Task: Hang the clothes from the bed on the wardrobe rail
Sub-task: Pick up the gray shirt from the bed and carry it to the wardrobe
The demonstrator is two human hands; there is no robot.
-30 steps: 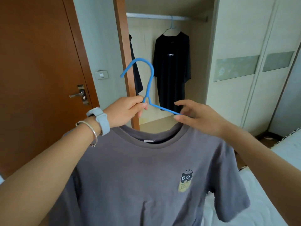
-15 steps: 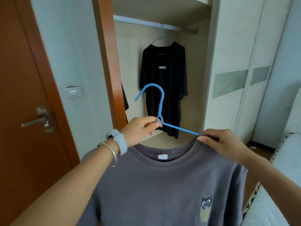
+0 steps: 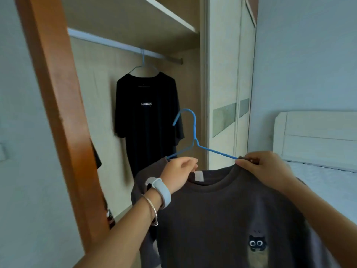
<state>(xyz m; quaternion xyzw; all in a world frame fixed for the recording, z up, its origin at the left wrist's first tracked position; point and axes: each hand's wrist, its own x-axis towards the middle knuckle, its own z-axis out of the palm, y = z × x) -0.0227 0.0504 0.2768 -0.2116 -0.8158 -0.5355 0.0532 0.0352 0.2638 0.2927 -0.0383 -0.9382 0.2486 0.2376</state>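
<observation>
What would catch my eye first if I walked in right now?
A grey T-shirt with a cat patch fills the foreground, held at its collar by the left hand and right hand, a blue hanger rising from the neck. Behind it, a black T-shirt hangs on the wardrobe rail.

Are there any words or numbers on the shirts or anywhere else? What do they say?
Nothing here is clear enough to quote.
Black T-shirt: short white print on the chest, too blurred to read.
Grey T-shirt: white neck label, no letters can be made out.
Cat picture on the grey T-shirt: pale patch under it, too blurred to tell if it has writing.
</observation>
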